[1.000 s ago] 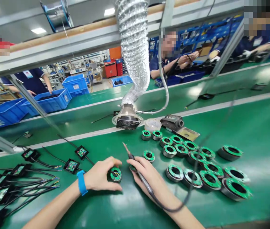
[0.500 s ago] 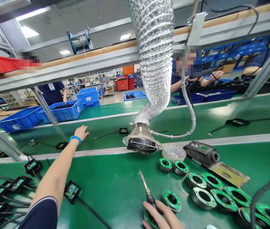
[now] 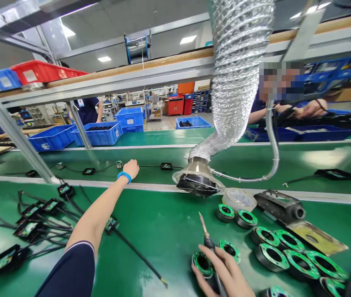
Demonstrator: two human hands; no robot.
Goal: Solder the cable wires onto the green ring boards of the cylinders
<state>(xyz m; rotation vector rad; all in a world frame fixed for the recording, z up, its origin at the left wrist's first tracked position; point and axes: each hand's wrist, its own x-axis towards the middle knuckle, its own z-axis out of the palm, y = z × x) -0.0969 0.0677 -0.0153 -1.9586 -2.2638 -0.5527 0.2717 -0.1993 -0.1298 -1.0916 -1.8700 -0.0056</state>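
My left hand (image 3: 131, 168) is stretched over the far green strip with its fingers curled. A thin cable runs out from beside its fingertips to a small black box (image 3: 166, 166); what the fingers hold is hidden. Just left of that hand sits a small ring-shaped part (image 3: 119, 164). My right hand (image 3: 225, 268), low in the view, grips a soldering iron (image 3: 207, 239), tip pointing up and away. Its fingers also touch a ring part with a green circuit board (image 3: 202, 264). Another green-topped ring (image 3: 229, 250) lies right behind these fingers.
Several green-topped rings (image 3: 272, 257) cover the right side near a grey metal housing (image 3: 282, 204) and a tape roll (image 3: 239, 200). A fume hood (image 3: 198, 181) hangs ahead. Cabled black boxes (image 3: 28, 229) lie left. People work beyond the bench near blue bins (image 3: 98, 133).
The view has shifted, so most things sit further right. The left hand's fingers have curled, and a ring part now shows to its left. The right hand keeps the soldering iron.
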